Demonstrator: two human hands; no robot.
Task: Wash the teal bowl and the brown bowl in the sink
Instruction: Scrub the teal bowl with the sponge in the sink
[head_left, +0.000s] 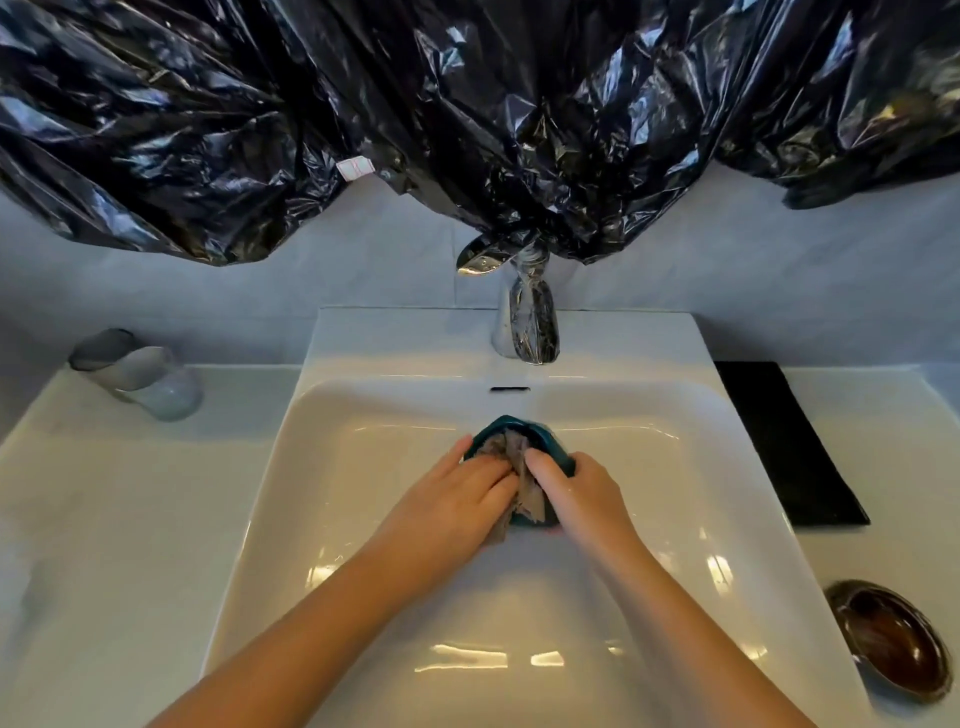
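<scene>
Dim, soft light; glare streaks on sink (519, 660); edges warped

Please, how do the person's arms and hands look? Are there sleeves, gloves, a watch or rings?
The left forearm and right forearm are bare to the picture's lower edge; no sleeve shows. The left hand and right hand wear no gloves. No watch or bracelet is on either wrist. No ring shows, but some fingers are partly hidden.

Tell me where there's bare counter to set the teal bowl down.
Widest: the left counter in front of the cups. Smaller: the right-hand strip between the black mat and the brown bowl. Crowded: the sink, where the left hand and right hand hold the teal bowl and cloth.
</scene>
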